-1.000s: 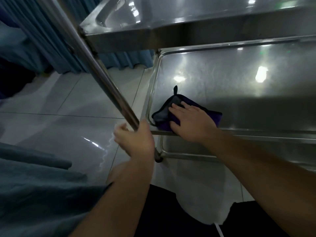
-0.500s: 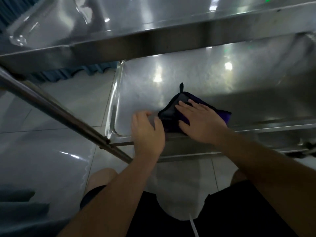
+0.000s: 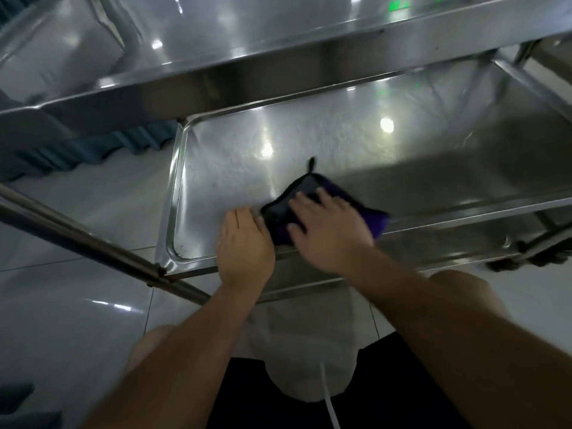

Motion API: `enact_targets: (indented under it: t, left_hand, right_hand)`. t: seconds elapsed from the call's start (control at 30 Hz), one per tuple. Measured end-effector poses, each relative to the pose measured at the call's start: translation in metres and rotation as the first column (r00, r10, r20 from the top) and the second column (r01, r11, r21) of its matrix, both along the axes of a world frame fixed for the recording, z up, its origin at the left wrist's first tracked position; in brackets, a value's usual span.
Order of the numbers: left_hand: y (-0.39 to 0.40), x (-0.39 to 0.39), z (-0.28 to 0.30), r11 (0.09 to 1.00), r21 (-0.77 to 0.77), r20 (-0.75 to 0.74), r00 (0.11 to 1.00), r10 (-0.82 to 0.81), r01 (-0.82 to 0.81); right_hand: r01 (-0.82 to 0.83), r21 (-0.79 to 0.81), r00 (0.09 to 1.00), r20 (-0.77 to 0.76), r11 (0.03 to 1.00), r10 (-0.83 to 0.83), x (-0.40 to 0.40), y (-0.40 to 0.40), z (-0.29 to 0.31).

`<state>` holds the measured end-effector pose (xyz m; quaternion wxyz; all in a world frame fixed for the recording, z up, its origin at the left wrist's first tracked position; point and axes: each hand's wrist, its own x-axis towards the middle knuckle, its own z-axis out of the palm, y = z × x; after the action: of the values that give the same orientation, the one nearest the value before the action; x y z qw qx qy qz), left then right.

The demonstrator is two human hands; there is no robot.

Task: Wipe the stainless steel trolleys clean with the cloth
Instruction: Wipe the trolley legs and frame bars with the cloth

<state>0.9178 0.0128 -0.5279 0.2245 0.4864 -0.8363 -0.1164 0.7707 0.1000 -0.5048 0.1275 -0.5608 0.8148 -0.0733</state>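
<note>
Two steel shelves of the stainless steel trolley (image 3: 309, 97) fill most of what you see: the upper shelf (image 3: 216, 32) runs across the top of the view, and the lower shelf (image 3: 340, 144) lies beneath it as a shallow tray with a raised rim, its surface throwing back several bright spots of light. Around and under the trolley you have glossy pale floor tiles (image 3: 77, 305), and a blue curtain (image 3: 93, 147) hangs down to the floor at the left, behind the frame. A round steel leg tube (image 3: 93, 246) crosses the left of the view on a slant, meeting the near left corner of the lower shelf. Your black shorts (image 3: 263, 394) show at the bottom edge, with a white cord (image 3: 328, 397) hanging between the legs. Your right hand (image 3: 328, 230) lies flat on top of the purple and black cloth (image 3: 297, 209), fingers spread and straight, pressing it down onto the lower shelf near the front rim, roughly midway along; the hand is somewhat blurred. Your left hand (image 3: 244, 239) rests just beside the cloth on its left, draped over the front rim with fingers held together and reaching onto the shelf surface, holding nothing. A small black loop (image 3: 311, 164) sticks out from the far corner of the cloth.
</note>
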Motion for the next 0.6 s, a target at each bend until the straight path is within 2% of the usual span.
enact_targets:
  t: [0.07,0.17,0.27,0.43,0.6]
  left_hand:
    - [-0.001,-0.001,0.001,1.000,0.030,0.020,1.000,0.008,-0.008]
    - [-0.001,-0.001,0.000,0.999,0.043,0.032,0.999,0.014,-0.015]
    - [-0.001,-0.002,-0.002,0.998,0.059,0.046,0.999,0.019,-0.021]
    - [-0.001,-0.006,0.001,0.997,0.079,0.120,0.993,0.013,-0.023]
    - [0.011,-0.035,0.000,0.990,0.126,0.271,0.957,-0.100,0.068]
  right_hand:
    - [-0.075,-0.013,0.997,0.000,0.997,0.075,0.009,-0.001,-0.002]
    - [-0.090,-0.038,0.995,-0.039,0.995,0.088,-0.019,0.023,-0.004]
    - [0.016,-0.042,0.996,-0.090,0.999,-0.020,-0.080,0.065,-0.007]
    - [0.299,0.074,0.950,-0.115,0.951,-0.290,-0.196,0.131,0.000]
    - [0.405,0.120,0.911,-0.140,0.907,-0.388,-0.192,0.124,-0.004]
